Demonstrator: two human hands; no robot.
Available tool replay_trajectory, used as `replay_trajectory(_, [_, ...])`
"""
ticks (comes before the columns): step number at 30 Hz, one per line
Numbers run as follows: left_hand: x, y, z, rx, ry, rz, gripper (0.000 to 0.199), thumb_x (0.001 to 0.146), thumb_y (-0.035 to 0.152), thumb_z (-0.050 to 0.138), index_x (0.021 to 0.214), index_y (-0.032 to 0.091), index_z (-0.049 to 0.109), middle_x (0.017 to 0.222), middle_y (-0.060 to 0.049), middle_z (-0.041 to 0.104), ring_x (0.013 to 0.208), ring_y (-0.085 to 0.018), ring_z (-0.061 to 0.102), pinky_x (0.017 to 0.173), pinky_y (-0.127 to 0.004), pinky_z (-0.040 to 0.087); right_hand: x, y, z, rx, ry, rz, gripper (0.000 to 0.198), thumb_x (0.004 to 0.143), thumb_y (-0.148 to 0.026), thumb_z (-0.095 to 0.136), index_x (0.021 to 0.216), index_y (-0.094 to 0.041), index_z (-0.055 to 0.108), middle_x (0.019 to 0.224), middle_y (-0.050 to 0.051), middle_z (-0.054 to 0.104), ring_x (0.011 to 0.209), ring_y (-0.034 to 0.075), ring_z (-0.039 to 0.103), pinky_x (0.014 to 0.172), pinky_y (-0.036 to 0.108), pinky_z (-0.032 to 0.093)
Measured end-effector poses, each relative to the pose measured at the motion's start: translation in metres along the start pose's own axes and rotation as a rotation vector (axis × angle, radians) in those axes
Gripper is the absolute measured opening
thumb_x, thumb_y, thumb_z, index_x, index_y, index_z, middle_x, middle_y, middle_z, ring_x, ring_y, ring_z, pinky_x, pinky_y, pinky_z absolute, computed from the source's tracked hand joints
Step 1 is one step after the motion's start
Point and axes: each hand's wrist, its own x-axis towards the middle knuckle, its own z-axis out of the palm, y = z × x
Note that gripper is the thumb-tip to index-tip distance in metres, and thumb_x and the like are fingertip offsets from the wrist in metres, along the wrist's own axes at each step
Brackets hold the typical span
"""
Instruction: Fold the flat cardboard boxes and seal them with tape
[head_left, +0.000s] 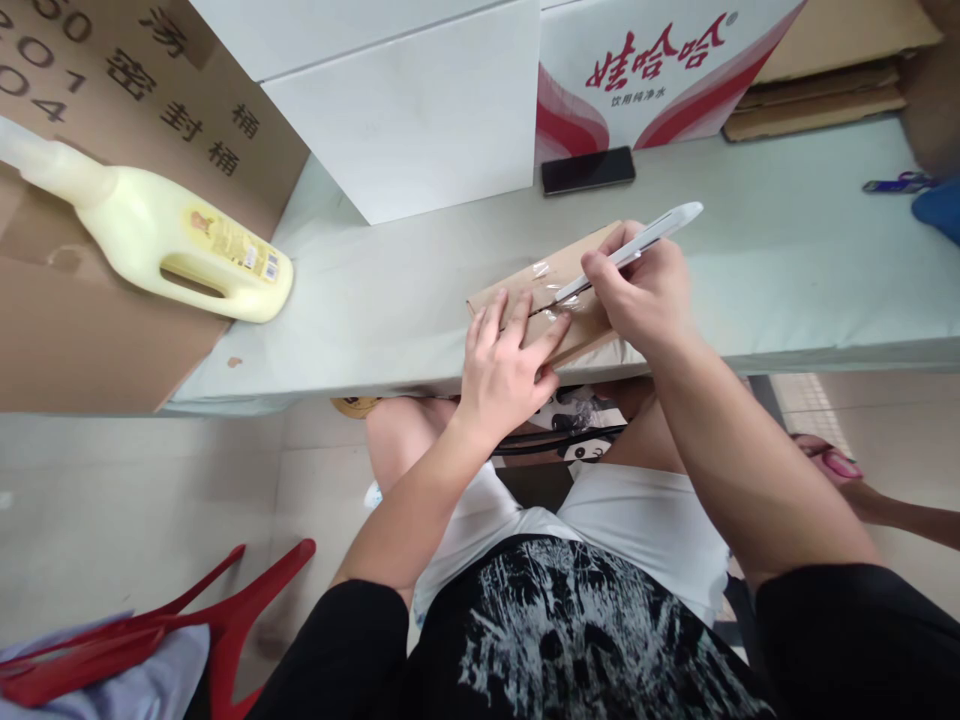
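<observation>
A small brown cardboard box (pixel 570 257) lies flat near the front edge of the table, with shiny clear tape (pixel 574 303) across its top. My left hand (pixel 504 372) rests on the box's left part, fingers spread and lying flat against it. In my right hand (pixel 654 285) is a white utility knife (pixel 664 224), gripped like a pen and slanting down to the left. Its tip meets the dark seam in the top of the box, just beside my left fingers. How deep the blade sits cannot be seen.
Behind the box lies a black phone (pixel 588 172), before a white box (pixel 420 120) and a red-and-white carton (pixel 652 70). A pale yellow bottle (pixel 142 225) stands by a large brown carton (pixel 52 330) on the left. A red chair (pixel 240 610) is on the floor.
</observation>
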Motion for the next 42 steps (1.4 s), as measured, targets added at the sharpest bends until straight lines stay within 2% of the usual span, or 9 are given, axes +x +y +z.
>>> replay_trajectory(15, [-0.0001, -0.0012, 0.0006, -0.008, 0.008, 0.005, 0.057, 0.087, 0.026, 0.069, 0.144, 0.027, 0.062, 0.163, -0.015, 0.045, 0.152, -0.044, 0.037, 0.121, -0.063, 0.033, -0.0018, 0.0015, 0.0016, 0.010, 0.064, -0.025, 0.036, 0.088, -0.041, 0.071, 0.067, -0.025, 0.046, 0.057, -0.003, 0.041, 0.056, 0.014, 0.044, 0.059, 0.033, 0.039])
replay_trajectory(20, [-0.0005, -0.0014, 0.0019, 0.019, 0.032, 0.019, 0.057, 0.087, 0.027, 0.068, 0.144, 0.026, 0.062, 0.162, -0.015, 0.046, 0.151, -0.044, 0.038, 0.120, -0.062, 0.035, -0.0019, 0.0005, 0.0023, -0.009, 0.098, -0.031, 0.038, 0.086, -0.045, 0.071, 0.066, -0.025, 0.046, 0.055, -0.004, 0.040, 0.054, 0.014, 0.042, 0.057, 0.033, 0.038])
replay_trajectory(25, [-0.0011, -0.0016, 0.0025, 0.010, 0.029, 0.013, 0.058, 0.087, 0.026, 0.068, 0.144, 0.027, 0.062, 0.163, -0.014, 0.046, 0.152, -0.043, 0.038, 0.120, -0.063, 0.034, -0.0014, 0.0018, 0.0020, -0.025, 0.137, -0.014, 0.035, 0.087, -0.040, 0.070, 0.065, -0.025, 0.047, 0.056, -0.003, 0.041, 0.055, 0.014, 0.043, 0.058, 0.034, 0.039])
replay_trajectory(32, [-0.0005, -0.0020, 0.0038, -0.007, 0.035, 0.009, 0.056, 0.086, 0.028, 0.069, 0.142, 0.027, 0.064, 0.162, -0.014, 0.046, 0.151, -0.042, 0.038, 0.121, -0.062, 0.033, -0.0019, 0.0002, 0.0018, -0.075, 0.104, -0.016, 0.031, 0.090, -0.031, 0.067, 0.068, -0.024, 0.046, 0.057, -0.004, 0.041, 0.056, 0.013, 0.045, 0.061, 0.033, 0.041])
replay_trajectory(42, [-0.0007, -0.0021, 0.0032, 0.009, 0.048, 0.012, 0.057, 0.085, 0.029, 0.071, 0.142, 0.027, 0.064, 0.160, -0.014, 0.049, 0.150, -0.043, 0.040, 0.120, -0.062, 0.035, -0.0032, 0.0032, 0.0034, -0.140, 0.158, -0.030, 0.030, 0.094, -0.035, 0.062, 0.069, -0.024, 0.047, 0.060, -0.003, 0.044, 0.061, 0.014, 0.050, 0.063, 0.034, 0.045])
